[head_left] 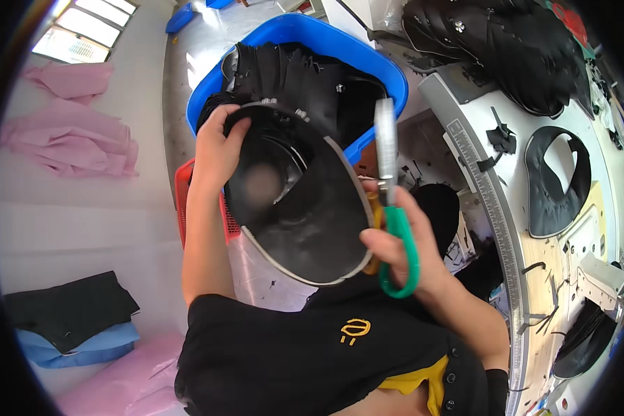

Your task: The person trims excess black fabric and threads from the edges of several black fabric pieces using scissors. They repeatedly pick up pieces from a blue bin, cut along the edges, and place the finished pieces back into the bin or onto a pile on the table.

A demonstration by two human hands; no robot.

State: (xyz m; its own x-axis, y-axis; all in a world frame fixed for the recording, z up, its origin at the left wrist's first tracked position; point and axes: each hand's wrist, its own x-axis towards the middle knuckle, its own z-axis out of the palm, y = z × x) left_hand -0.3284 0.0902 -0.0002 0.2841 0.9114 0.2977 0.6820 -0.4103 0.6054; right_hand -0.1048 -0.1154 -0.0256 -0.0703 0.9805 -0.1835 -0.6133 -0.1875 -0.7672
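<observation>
A rounded black leather-like piece (312,229) with a pale edge strip is held up before my body, its hollow side toward me. My left hand (218,149) is closed on its upper left rim, thumb inside. At the right rim is my right hand (412,239), wrapped round a pair of scissors (399,256) with a green handle. The blades point upward and are smeared by motion. A yellow-orange part shows beside the green handle. Whether the right fingers also grip the black piece, I cannot tell.
Behind the piece stands a blue tub (298,26) full of black pieces, with a red basket (185,201) at its left. On the right, a sewing table (537,277) with a ruler edge carries another black piece (561,182) and scraps. Dark cloth (73,308) lies at left.
</observation>
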